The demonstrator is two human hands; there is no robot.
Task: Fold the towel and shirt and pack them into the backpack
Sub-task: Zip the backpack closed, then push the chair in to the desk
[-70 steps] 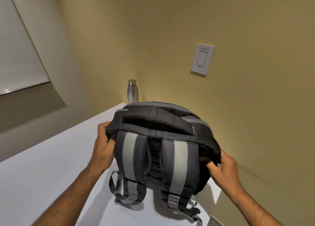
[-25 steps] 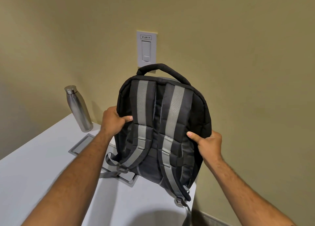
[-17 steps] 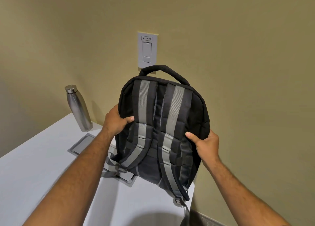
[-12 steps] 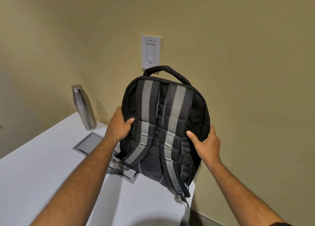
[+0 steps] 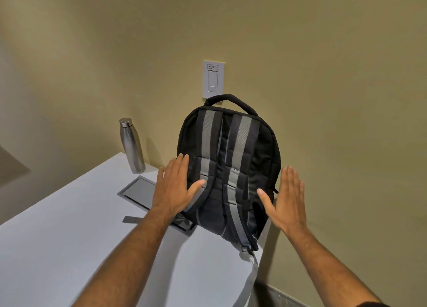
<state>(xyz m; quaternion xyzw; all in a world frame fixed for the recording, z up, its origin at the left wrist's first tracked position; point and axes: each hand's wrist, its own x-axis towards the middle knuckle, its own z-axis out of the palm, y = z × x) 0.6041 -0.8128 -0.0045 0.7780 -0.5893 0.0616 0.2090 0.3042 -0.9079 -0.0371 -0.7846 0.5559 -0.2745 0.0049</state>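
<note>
A black backpack [image 5: 240, 158] with grey shoulder straps stands upright at the far right corner of the white table [image 5: 69, 249], leaning against the beige wall, its strap side facing me and its top handle up. My left hand [image 5: 174, 187] is flat with straight fingers just left of the backpack, the thumb over a strap. My right hand [image 5: 285, 201] is flat with spread fingers just off the backpack's right side. Neither hand holds anything. No towel or shirt is in view.
A steel bottle [image 5: 131, 146] stands by the wall left of the backpack. A grey recessed panel [image 5: 141, 192] sits in the tabletop behind my left hand. A light switch [image 5: 213, 79] is on the wall above the backpack. One strap hangs over the table's right edge.
Both hands have let go of the backpack's sides and opened flat beside it. The backpack now stands on its own against the wall.
</note>
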